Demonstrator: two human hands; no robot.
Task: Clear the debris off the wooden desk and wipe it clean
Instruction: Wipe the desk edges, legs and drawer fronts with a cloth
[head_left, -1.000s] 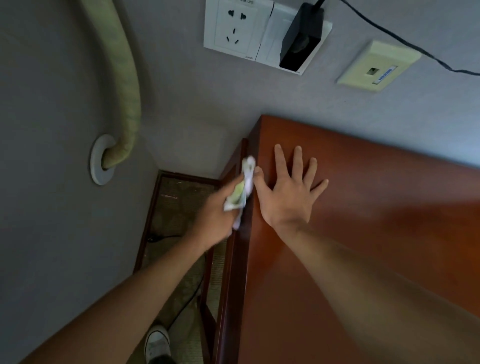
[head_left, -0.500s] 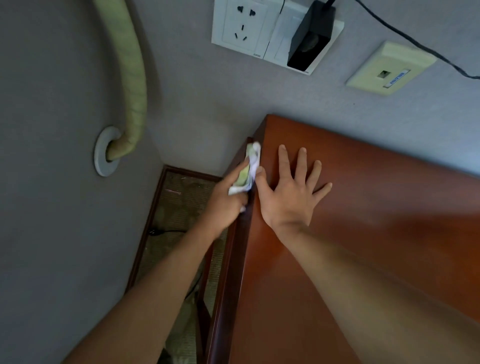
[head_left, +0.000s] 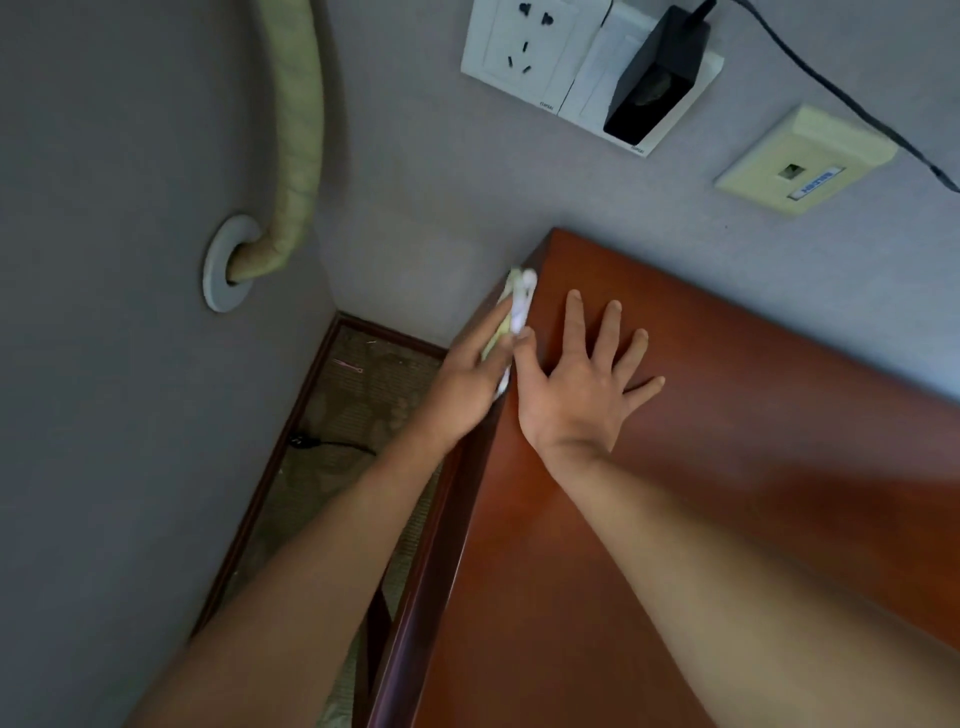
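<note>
glossy wooden desk (head_left: 727, 467) — crumpled cloth (head_left: 519, 306), matt wall (head_left: 415, 182)

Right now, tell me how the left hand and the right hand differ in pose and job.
The left hand holds a crumpled white and green cloth against the desk's side edge; the right hand holds nothing. The left hand is beside the wooden desk, off its top, while the right hand lies flat on the top with fingers spread. Both are near the desk's far left corner, almost touching.
</note>
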